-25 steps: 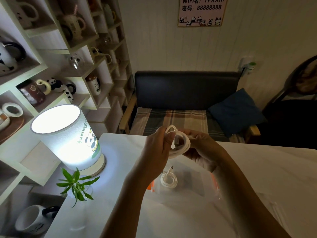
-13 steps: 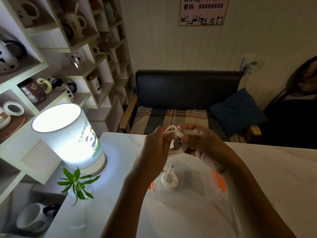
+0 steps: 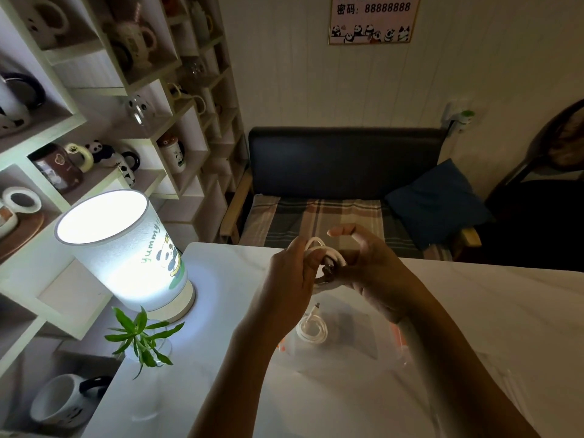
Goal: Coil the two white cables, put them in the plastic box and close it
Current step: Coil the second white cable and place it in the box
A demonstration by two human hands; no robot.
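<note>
Below, on the table, the clear box holds one coiled cable at its 9 o'clock side. Above it both hands grip the second coil: left hand pinching, right hand curled round, forefinger raised.

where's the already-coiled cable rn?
In the head view, the coiled cable lies inside the clear plastic box on the white table, at its left end, below both hands.
</note>
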